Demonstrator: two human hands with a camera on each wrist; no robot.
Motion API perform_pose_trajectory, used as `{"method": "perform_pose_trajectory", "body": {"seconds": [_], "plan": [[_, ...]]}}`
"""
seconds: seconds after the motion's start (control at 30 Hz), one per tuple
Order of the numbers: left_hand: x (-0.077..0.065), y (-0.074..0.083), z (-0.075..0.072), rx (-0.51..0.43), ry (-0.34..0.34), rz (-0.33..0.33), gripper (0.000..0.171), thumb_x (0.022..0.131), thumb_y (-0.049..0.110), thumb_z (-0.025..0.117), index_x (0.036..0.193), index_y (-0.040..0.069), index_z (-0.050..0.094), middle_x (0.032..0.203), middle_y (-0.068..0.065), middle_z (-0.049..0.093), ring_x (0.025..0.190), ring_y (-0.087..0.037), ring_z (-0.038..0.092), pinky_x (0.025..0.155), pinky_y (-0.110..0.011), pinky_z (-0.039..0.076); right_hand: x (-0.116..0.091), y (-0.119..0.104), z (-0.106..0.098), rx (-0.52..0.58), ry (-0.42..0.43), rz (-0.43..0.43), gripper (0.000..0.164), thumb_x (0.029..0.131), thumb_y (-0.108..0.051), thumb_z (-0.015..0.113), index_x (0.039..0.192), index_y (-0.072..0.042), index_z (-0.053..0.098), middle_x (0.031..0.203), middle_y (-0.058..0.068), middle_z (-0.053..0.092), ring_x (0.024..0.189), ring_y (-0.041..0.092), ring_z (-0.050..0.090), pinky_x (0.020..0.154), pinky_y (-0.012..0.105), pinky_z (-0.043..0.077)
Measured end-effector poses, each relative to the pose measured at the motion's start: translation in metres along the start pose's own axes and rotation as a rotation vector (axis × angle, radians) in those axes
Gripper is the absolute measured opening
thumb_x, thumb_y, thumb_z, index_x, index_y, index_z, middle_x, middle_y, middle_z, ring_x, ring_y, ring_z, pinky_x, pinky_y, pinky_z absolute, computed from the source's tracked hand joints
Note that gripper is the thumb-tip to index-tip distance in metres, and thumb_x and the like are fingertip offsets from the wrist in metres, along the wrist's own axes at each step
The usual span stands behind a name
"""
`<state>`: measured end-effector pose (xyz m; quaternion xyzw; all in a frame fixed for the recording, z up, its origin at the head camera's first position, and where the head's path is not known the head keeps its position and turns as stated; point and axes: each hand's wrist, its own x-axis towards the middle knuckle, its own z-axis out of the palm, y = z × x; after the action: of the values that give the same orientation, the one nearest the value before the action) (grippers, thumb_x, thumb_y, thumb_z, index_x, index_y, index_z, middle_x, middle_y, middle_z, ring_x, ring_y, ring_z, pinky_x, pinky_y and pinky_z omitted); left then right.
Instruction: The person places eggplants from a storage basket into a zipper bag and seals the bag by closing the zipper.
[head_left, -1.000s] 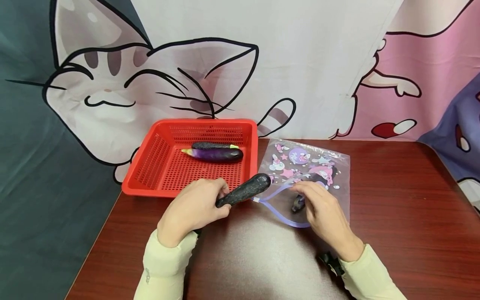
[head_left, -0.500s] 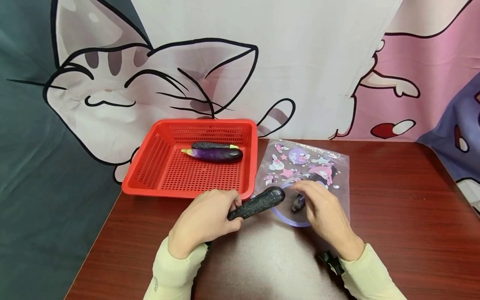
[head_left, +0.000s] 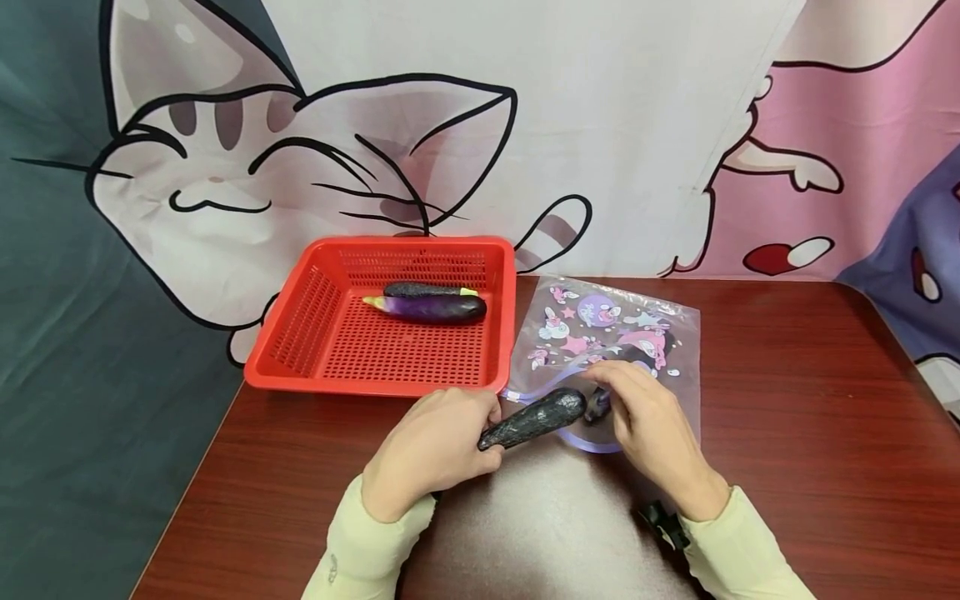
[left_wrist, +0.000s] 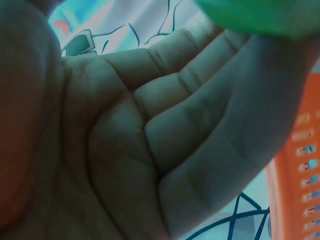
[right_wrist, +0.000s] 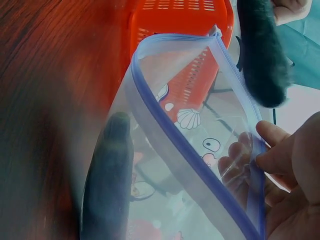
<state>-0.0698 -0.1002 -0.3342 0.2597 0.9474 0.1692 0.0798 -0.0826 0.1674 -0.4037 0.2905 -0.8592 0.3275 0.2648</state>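
A dark, wrinkled vegetable [head_left: 534,418] is held by its near end between the thumb and fingers of the left hand [head_left: 431,450]. Its long axis is laid slantwise — from the left hand out towards between two and three o'clock — with the blunt far end pointed at the mouth of a printed zip bag [head_left: 600,333]. From the right hand [head_left: 652,425] the vegetable lies at nine o'clock, its blunt end being nearer to the right fingertips than to the left hand. The bag's edge is pinched by the right hand, and the purple zip rim [head_left: 592,449] is spread wide. In the head view the blunt end is seen against the opening; in the right wrist view it is seen by the zip edge. Whether the rim has been crossed cannot be told. Another dark vegetable [right_wrist: 107,185] is noted inside the bag. It is judged that the relation to be watched is that of blunt end to opening — the axis appears fairly well lined up.
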Motion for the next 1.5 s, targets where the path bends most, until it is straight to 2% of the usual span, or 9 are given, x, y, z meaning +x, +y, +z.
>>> {"method": "perform_pose_trajectory", "body": {"seconds": [0.3, 0.47, 0.67, 0.9, 1.17, 1.3, 1.5], "plan": [[0.005, 0.005, 0.007, 0.058, 0.021, 0.061, 0.026, 0.076, 0.025, 0.074, 0.064, 0.022, 0.051, 0.055, 0.013, 0.038, 0.050, -0.008, 0.038, 0.046, -0.028, 0.032, 0.000, 0.000, 0.000, 0.004, 0.013, -0.010, 0.046, 0.078, 0.024, 0.058, 0.113, -0.004, 0.069, 0.113, 0.006, 0.069, 0.104, 0.023, 0.064, 0.099, 0.020, 0.040], [0.008, 0.009, 0.010, 0.080, 0.053, 0.068, 0.028, 0.076, 0.024, 0.074, 0.063, 0.023, 0.049, 0.054, 0.012, 0.038, 0.049, -0.010, 0.041, 0.046, -0.029, 0.033, 0.000, 0.001, 0.000, 0.007, 0.005, -0.008, 0.044, 0.080, 0.022, 0.056, 0.113, -0.003, 0.069, 0.113, 0.007, 0.069, 0.105, 0.023, 0.064, 0.099, 0.020, 0.039], [0.010, 0.018, 0.016, 0.145, 0.099, 0.040, 0.030, 0.075, 0.026, 0.075, 0.062, 0.020, 0.049, 0.055, 0.007, 0.045, 0.048, -0.013, 0.045, 0.044, -0.032, 0.036, -0.001, 0.002, -0.001, 0.023, -0.034, 0.043, 0.037, 0.086, 0.016, 0.052, 0.112, -0.005, 0.069, 0.113, 0.006, 0.068, 0.107, 0.022, 0.062, 0.101, 0.017, 0.036], [0.011, 0.025, 0.023, 0.154, 0.171, 0.009, 0.037, 0.076, 0.027, 0.078, 0.057, 0.020, 0.048, 0.055, 0.005, 0.050, 0.048, -0.016, 0.051, 0.042, -0.033, 0.037, -0.002, 0.002, 0.001, 0.011, -0.025, 0.025, 0.036, 0.086, 0.015, 0.053, 0.112, -0.004, 0.069, 0.112, 0.007, 0.068, 0.106, 0.024, 0.063, 0.102, 0.016, 0.036], [0.011, 0.027, 0.025, 0.122, 0.190, -0.046, 0.035, 0.078, 0.028, 0.080, 0.062, 0.019, 0.051, 0.055, 0.007, 0.047, 0.049, -0.015, 0.052, 0.041, -0.031, 0.035, -0.004, 0.002, -0.002, 0.012, -0.048, 0.059, 0.036, 0.087, 0.015, 0.053, 0.112, -0.004, 0.069, 0.114, 0.006, 0.068, 0.107, 0.021, 0.062, 0.101, 0.014, 0.036], [0.013, 0.031, 0.028, 0.140, 0.193, -0.049, 0.032, 0.078, 0.029, 0.080, 0.062, 0.017, 0.055, 0.054, 0.006, 0.047, 0.049, -0.017, 0.054, 0.041, -0.032, 0.036, -0.004, 0.003, 0.000, 0.004, -0.030, 0.036, 0.037, 0.085, 0.018, 0.054, 0.112, -0.004, 0.069, 0.113, 0.006, 0.068, 0.106, 0.023, 0.063, 0.101, 0.014, 0.037], [0.015, 0.034, 0.029, 0.155, 0.213, -0.074, 0.030, 0.078, 0.029, 0.080, 0.064, 0.014, 0.058, 0.053, 0.004, 0.048, 0.047, -0.017, 0.053, 0.040, -0.033, 0.035, -0.004, 0.002, 0.002, 0.009, -0.040, 0.039, 0.035, 0.087, 0.015, 0.053, 0.112, -0.004, 0.069, 0.114, 0.006, 0.068, 0.109, 0.022, 0.063, 0.103, 0.015, 0.036]]}}
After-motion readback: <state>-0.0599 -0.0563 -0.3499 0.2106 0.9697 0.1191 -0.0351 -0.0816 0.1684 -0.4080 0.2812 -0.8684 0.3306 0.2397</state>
